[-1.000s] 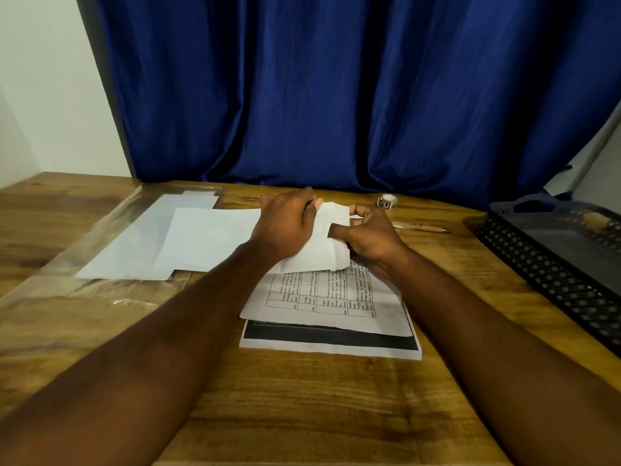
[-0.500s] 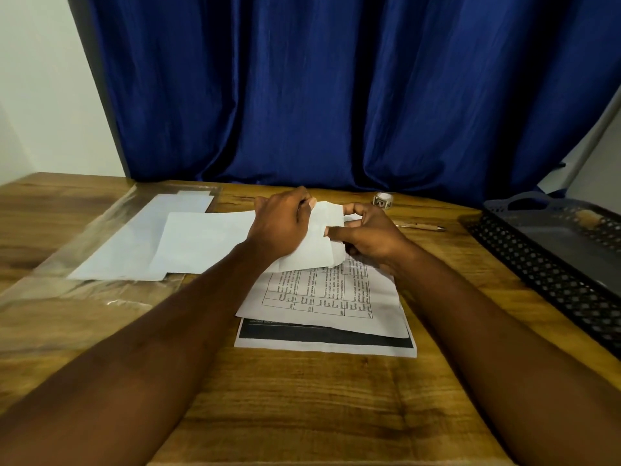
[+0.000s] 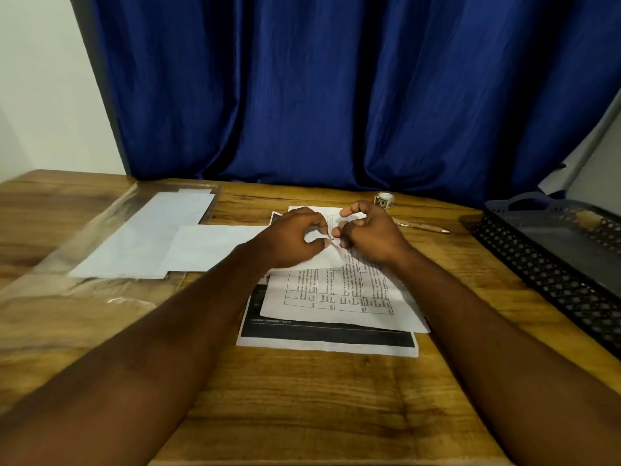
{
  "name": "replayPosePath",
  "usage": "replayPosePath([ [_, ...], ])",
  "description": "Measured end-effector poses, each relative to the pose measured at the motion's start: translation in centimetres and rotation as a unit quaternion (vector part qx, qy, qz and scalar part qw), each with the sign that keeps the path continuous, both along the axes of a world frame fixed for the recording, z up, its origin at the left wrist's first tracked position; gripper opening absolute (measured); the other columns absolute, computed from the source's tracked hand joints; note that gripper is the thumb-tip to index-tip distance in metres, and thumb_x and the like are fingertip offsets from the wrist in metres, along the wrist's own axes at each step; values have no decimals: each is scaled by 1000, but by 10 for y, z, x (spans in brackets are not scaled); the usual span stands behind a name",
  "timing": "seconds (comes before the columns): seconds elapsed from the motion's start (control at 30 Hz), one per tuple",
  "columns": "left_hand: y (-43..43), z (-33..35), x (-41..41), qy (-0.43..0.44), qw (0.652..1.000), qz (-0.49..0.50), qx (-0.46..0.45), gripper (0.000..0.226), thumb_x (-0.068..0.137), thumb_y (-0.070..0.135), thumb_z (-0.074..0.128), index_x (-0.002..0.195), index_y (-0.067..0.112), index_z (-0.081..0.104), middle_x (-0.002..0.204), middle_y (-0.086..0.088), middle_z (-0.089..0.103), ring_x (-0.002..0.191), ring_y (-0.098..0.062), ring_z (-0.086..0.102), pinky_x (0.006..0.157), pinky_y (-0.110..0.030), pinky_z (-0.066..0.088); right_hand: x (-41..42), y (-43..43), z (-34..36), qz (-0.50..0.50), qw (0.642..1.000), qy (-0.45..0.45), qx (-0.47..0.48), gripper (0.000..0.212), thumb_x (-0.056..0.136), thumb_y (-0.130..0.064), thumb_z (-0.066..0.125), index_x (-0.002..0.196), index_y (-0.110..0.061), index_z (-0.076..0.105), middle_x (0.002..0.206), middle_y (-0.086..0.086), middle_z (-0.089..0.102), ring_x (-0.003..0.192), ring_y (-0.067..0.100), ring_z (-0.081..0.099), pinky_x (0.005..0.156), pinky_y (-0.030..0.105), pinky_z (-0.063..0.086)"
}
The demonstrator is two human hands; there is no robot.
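Dropped lower since a second ago, with the raised flap of the white sheet [image 3: 215, 248] now down flat. Pinching its right edge with left hand [image 3: 292, 238] and right hand [image 3: 371, 232] alike, fingertips nearly touching. Lying over the far end of the printed table sheet [image 3: 336, 299] and stretching out to that sheet's left.

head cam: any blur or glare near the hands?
Head view: left hand and right hand, with the white paper sheet they pinch, are motion-smeared; glare streaks the clear plastic sleeve at left; printed table sheet is sharper, text illegible; lighting dim, warm.
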State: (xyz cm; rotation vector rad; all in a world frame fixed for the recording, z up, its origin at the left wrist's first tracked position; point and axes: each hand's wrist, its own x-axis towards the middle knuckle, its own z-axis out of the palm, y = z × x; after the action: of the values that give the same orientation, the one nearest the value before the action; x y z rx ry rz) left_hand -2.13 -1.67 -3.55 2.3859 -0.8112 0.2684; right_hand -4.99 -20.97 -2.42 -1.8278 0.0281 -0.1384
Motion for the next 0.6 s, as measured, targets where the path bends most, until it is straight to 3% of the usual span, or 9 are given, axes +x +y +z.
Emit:
replayPosePath([
  [0.1, 1, 3, -2, 22, 1000, 2, -13, 29, 95, 30, 73, 122, 22, 65, 129, 7, 61, 118, -12, 55, 101, -29, 43, 3, -4, 0, 39, 999, 4, 6, 32, 96, 2, 68, 118, -20, 60, 83, 7, 79, 69, 20, 64, 61, 34, 45],
  [0.2, 3, 3, -3, 57, 998, 1, -35, 35, 96, 23, 70, 130, 26, 59, 135, 6, 61, 123, -11, 55, 103, -29, 44, -3, -5, -1, 60, 995, -26, -79, 37, 96, -4, 74, 125, -20, 58, 96, 4, 82, 76, 19, 73, 65, 35, 55],
  [0.27, 3, 3, -2, 56, 998, 0, -26, 35, 98, 21, 66, 132, 28, 62, 139, 7, 59, 127, -12, 53, 107, -31, 41, -4, -3, -3, 42, 989, -61, -124, 36, 95, -5, 76, 124, -20, 60, 94, 0, 82, 82, 19, 78, 72, 36, 60],
  [0.4, -1, 3, -3, 40, 999, 27, 8, 34, 102, 24, 61, 136, 22, 63, 145, 5, 56, 130, -14, 49, 101, -26, 33, 5, 4, -8, 16, 980, -107, -165, 31, 92, -3, 77, 113, -23, 65, 86, -3, 82, 69, 5, 73, 72, 29, 60],
  [0.6, -3, -3, 0, 17, 999, 42, -1, 30, 101, 27, 64, 129, 19, 69, 137, 6, 61, 125, -14, 55, 104, -27, 42, 10, -8, -9, 23, 968, -136, -209, 36, 83, -15, 89, 111, -25, 69, 88, -5, 80, 69, -1, 68, 69, 23, 55],
])
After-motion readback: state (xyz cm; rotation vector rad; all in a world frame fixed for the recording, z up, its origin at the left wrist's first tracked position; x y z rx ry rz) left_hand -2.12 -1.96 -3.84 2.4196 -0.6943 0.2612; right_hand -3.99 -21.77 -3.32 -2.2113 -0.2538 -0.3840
